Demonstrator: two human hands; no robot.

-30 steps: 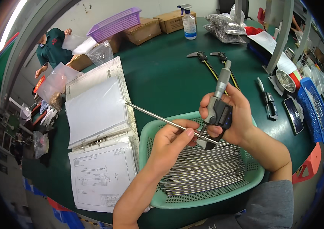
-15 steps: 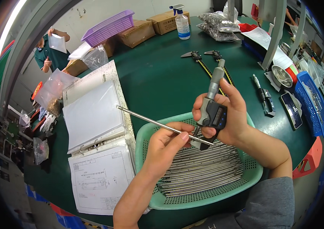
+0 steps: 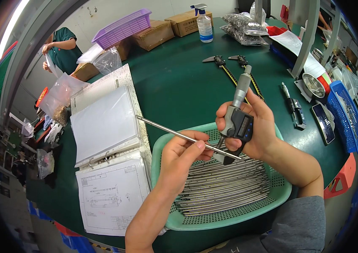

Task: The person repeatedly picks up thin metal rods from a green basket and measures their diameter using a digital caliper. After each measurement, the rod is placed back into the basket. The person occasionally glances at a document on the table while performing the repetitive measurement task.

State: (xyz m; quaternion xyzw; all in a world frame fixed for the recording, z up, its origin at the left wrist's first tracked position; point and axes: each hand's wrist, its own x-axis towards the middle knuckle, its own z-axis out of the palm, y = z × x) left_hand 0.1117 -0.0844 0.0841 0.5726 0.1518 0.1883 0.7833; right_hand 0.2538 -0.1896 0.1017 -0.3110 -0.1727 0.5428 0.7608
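A slim metal rod (image 3: 166, 129) is pinched between the thumb and fingers of my left hand (image 3: 183, 157). It slants from upper left down to the right, its lower end at the jaw of a digital micrometer (image 3: 238, 122). My right hand (image 3: 260, 126) is closed around that micrometer, thimble pointing up and the small display facing me. Whether the rod touches both measuring faces is hidden. Below both hands, a green plastic basket (image 3: 286, 192) holds many similar rods (image 3: 225, 189) lying side by side.
Left of the basket lies an open ring binder (image 3: 103, 126) with a drawing sheet (image 3: 111, 196). Two calipers (image 3: 229, 74), a second micrometer (image 3: 292, 107), a phone (image 3: 323, 122) and a blue basket (image 3: 347, 118) are beyond and right. A spray bottle (image 3: 204, 27) stands behind. A person (image 3: 63, 46) handles paper at far left.
My hands, the rod and the micrometer have shifted slightly right in the picture, with both grips kept. At far left, the other person has lowered and turned the paper.
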